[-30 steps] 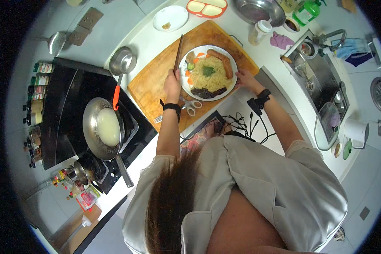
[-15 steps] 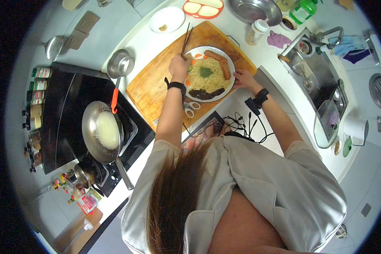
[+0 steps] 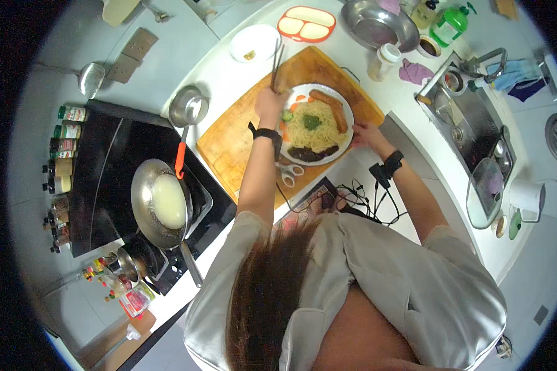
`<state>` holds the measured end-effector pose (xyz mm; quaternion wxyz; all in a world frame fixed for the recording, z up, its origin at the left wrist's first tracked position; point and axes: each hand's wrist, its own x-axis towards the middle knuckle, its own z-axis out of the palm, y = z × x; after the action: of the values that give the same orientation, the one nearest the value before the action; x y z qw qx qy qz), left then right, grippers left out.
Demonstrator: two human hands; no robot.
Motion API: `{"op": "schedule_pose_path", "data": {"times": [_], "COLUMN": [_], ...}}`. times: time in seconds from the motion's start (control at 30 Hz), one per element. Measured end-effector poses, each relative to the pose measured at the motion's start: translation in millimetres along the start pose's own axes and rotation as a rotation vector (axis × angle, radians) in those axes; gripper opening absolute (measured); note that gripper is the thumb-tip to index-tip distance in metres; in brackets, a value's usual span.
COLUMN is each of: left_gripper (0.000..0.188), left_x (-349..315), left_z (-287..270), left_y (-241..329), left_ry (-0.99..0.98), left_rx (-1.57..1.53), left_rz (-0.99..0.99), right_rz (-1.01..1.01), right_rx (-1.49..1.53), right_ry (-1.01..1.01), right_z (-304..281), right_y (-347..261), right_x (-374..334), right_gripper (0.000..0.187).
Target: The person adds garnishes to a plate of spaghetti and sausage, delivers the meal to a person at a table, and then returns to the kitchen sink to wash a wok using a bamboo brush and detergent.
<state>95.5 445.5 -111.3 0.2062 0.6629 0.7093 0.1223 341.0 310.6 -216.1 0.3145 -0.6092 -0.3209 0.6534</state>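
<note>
A pair of chopsticks [image 3: 278, 67] is closed in my left hand [image 3: 270, 106], sticking up past the fist at the plate's left side. The fingers of my right hand [image 3: 369, 136] pinch the right rim of a white oval plate [image 3: 349, 110]. Pale noodles [image 3: 315, 137] fill the plate's middle, topped with a green dollop [image 3: 312, 120]. Around them lie browned sausages [image 3: 329, 101], carrot pieces [image 3: 300, 98], broccoli [image 3: 287, 115] and a dark brown food [image 3: 309, 153]. Beneath the plate is a wooden cutting board [image 3: 229, 134]; white-handled scissors [image 3: 289, 175] rest by its near edge.
A wok [image 3: 143, 204] with pale contents sits on the black stove at left, near an orange-handled small pan [image 3: 187, 106]. Behind the board stand a white plate [image 3: 254, 38], a divided tray [image 3: 306, 23] and a steel bowl [image 3: 377, 25]. The sink [image 3: 467, 127] is at right.
The whole view has shifted, so everything appears lower and further right. Against the plate, my left hand with the chopsticks has moved slightly away from me. My right hand still grips the rim.
</note>
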Motion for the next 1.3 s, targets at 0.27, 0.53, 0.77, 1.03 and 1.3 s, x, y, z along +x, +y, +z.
{"op": "schedule_pose_path", "data": {"times": [0.27, 0.53, 0.77, 1.03, 1.3], "left_gripper": [0.04, 0.042, 0.039, 0.018, 0.019], "left_x": [142.2, 189.7, 232.4, 234.3, 215.2], "left_z": [-15.5, 8.4, 21.3, 34.4, -1.7], "left_y": [-51.0, -53.6, -127.8, -123.4, -133.2], "left_ry": [0.284, 0.256, 0.133, -0.047, 0.07], "left_rx": [-0.229, -0.287, -0.408, -0.888, -0.618], "left_rz": [-0.006, 0.151, -0.216, -0.128, 0.029], "right_rz": [-0.093, -0.097, -0.083, -0.049, 0.028], "right_rx": [0.161, 0.191, 0.243, 0.287, 0.398], "right_ry": [0.011, 0.001, -0.128, -0.073, 0.011], "right_z": [25.2, 12.5, 12.5, 26.0, 43.2], "right_y": [5.8, 0.6, 3.0, 3.8, 18.4], "right_x": [-14.1, -28.6, -18.4, -43.9, -71.9], "right_gripper": [0.032, 0.032, 0.035, 0.043, 0.044]}}
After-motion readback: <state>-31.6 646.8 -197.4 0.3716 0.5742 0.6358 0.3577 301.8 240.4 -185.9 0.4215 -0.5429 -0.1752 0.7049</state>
